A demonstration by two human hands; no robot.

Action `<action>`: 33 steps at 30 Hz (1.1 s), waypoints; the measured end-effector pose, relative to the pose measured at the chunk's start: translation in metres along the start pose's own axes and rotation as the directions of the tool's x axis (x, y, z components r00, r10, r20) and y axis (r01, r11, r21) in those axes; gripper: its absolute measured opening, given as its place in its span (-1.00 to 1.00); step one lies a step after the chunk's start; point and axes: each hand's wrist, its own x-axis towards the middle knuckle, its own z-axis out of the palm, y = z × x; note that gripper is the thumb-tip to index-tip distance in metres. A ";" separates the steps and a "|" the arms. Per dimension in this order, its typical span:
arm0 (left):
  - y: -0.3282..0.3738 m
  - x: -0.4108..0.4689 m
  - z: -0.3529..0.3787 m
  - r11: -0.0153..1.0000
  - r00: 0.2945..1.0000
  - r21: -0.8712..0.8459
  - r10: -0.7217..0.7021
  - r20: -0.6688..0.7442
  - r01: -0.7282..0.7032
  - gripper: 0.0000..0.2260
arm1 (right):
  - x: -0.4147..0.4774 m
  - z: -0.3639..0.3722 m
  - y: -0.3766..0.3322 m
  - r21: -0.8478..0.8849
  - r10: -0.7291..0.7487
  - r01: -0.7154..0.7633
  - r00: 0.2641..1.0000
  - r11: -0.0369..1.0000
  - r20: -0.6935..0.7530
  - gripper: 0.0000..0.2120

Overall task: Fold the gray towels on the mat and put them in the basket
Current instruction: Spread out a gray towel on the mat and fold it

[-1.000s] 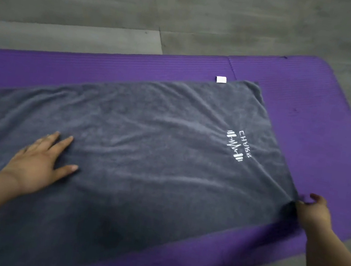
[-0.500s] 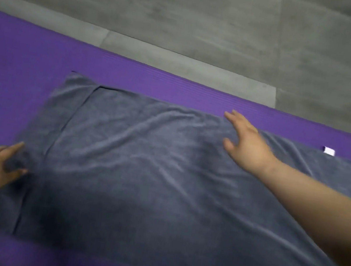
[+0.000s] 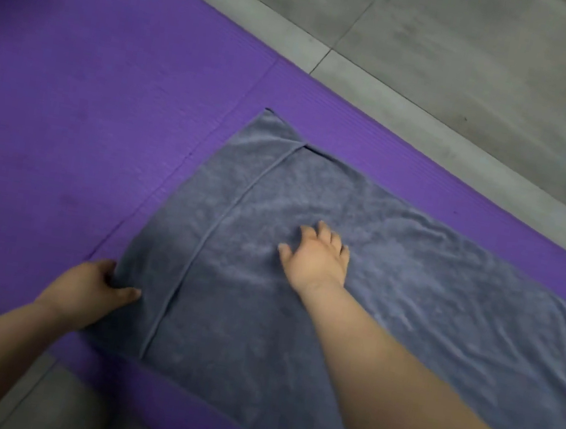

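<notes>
Left hand [image 3: 91, 289] pinching the gray towel [image 3: 389, 305] at its near corner, right hand [image 3: 317, 257] open, flat mid-cloth on the purple mat [image 3: 89, 91]. Best smoothed outward, edges squared, before folding.

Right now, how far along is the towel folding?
Early. Done: the gray towel lies spread on the purple mat, one end strip doubled over along a seam. In hand: the left hand pinches that end's near edge; the right hand presses flat mid-towel. Left: the main folds and the basket, which is out of view.
</notes>
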 end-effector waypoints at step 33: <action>0.408 -0.122 0.099 0.190 0.584 0.719 0.732 0.350 -0.669 -0.87 | -0.176 -0.094 0.365 0.785 -0.192 0.051 0.978 0.617 0.087 -0.58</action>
